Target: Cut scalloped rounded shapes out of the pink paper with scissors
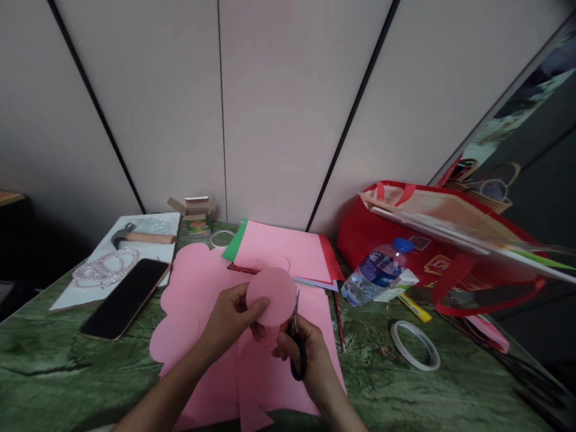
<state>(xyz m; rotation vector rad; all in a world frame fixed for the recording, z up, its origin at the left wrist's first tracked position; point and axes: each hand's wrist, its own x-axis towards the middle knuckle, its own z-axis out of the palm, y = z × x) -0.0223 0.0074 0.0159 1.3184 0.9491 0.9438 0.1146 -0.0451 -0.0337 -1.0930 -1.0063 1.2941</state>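
Left hand (236,312) has its fingers pinching a flat, round pink paper disc (272,297), held up over big pink paper sheets (193,288) with a wavy left edge. Right hand (310,345) has its fingers wrapped round black-handled metal scissors (298,354), blades right by the disc's right edge. Decent elbow room on the green marbled counter (378,390) between the sheets and that white tape ring (416,346).
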